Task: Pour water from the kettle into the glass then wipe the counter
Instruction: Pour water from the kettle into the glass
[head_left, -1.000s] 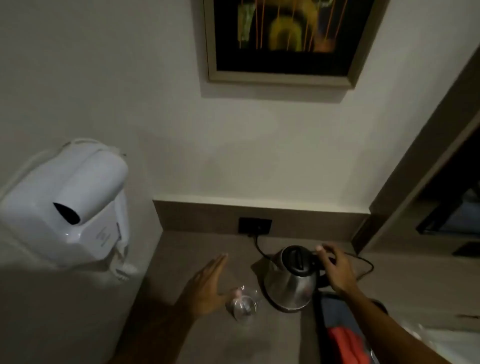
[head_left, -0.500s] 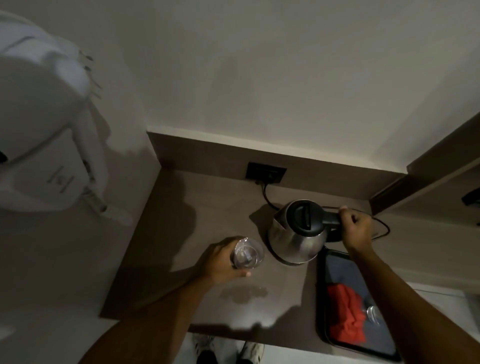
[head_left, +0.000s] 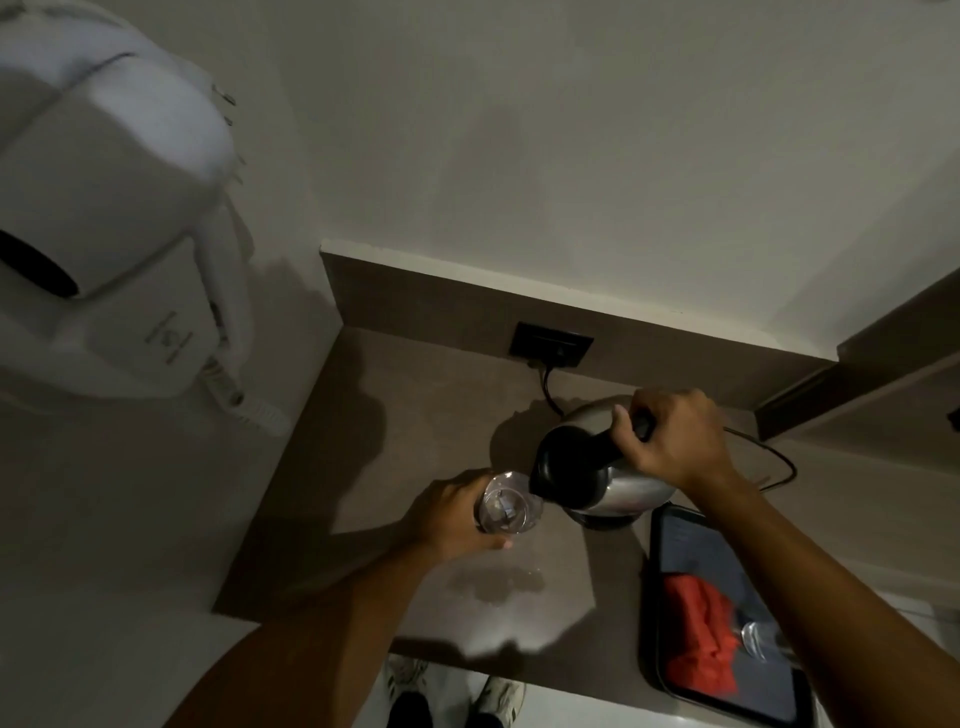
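Observation:
A steel kettle (head_left: 626, 486) with a black lid is tilted to the left, its spout over the rim of a clear glass (head_left: 506, 504). My right hand (head_left: 670, 441) grips the kettle's black handle from above. My left hand (head_left: 452, 512) wraps around the glass from the left and holds it above the brown counter (head_left: 395, 426). A small wet patch (head_left: 498, 579) lies on the counter just in front of the glass. A red cloth (head_left: 698, 634) lies on a dark tray (head_left: 675, 525) at the right, partly hidden by my right forearm.
A white wall-mounted hair dryer (head_left: 104, 234) hangs at the left, close to the counter's edge. A black socket (head_left: 550, 345) in the back panel feeds a cord (head_left: 779, 462) behind the kettle. A second glass (head_left: 756, 636) lies on the tray. Shoes (head_left: 452, 691) show below the counter's front edge.
My right hand has lifted the kettle off its spot and tipped it left toward the glass. My left hand has kept hold of the glass.

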